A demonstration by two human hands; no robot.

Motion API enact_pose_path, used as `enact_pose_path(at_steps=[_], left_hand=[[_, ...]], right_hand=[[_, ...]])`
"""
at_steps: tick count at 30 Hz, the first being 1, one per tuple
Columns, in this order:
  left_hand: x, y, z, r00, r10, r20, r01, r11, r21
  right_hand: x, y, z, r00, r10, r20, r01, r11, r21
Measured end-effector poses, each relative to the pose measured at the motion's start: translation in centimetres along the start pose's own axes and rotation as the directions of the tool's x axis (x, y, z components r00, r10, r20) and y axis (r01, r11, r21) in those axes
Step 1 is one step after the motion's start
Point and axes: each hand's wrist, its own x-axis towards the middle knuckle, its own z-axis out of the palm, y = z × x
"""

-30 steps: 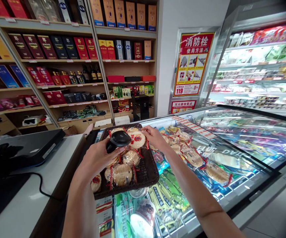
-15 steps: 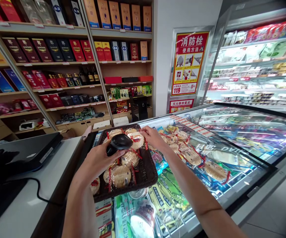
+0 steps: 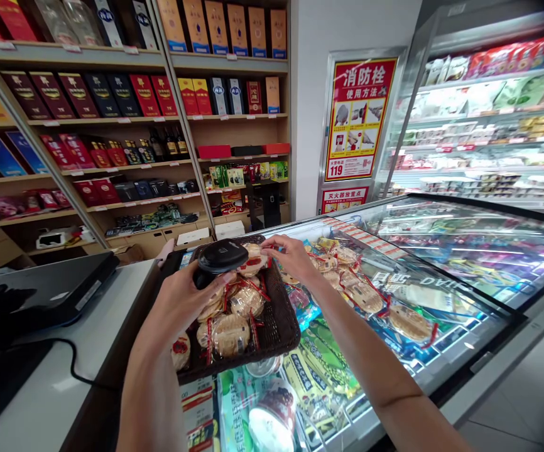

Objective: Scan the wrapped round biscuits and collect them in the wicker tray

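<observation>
My left hand is closed around a black handheld barcode scanner, held over a dark brown woven basket. Inside the basket lie several round, pale, flat biscuits in clear wrappers with red edges. At the basket's far right side, my right hand pinches the edge of one wrapped biscuit pack, which is tilted. The scanner's head is close to this pack and covers part of it.
The basket stands on a glass-topped freezer of colourful frozen packets. More wrapped biscuits lie on the glass to the right. On the left is a white counter with a black device and cable. Shelves of boxes stand behind.
The scanner has risen slightly and moved left, its head turning toward the pack. My right hand has shifted a little, and the pinched biscuit pack has tilted up.
</observation>
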Motion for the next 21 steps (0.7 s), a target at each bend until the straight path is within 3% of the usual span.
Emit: enact_pose_path(at_steps=[5, 10, 16, 21], left_hand=[[0.0, -0.5, -0.2, 0.999, -0.031, -0.008, 0.031, 0.999, -0.010], [-0.1, -0.5, -0.3, 0.999, -0.036, -0.019, 0.036, 0.999, 0.001], [-0.2, -0.2, -0.3, 0.999, -0.028, -0.020, 0.028, 1.000, -0.007], [-0.1, -0.4, 0.1, 0.997, 0.081, -0.010, -0.081, 0.997, -0.019]], right_hand=[[-0.1, -0.2, 0.0, 0.976, -0.215, -0.040, 0.216, 0.976, -0.002], [-0.1, 0.6, 0.0, 0.908, -0.407, -0.094, 0.397, 0.911, -0.113], [-0.1, 0.8, -0.3, 0.838, -0.546, 0.005, 0.530, 0.811, -0.247], [-0.3, 0.6, -0.5, 0.786, -0.602, 0.141, 0.618, 0.755, -0.217]])
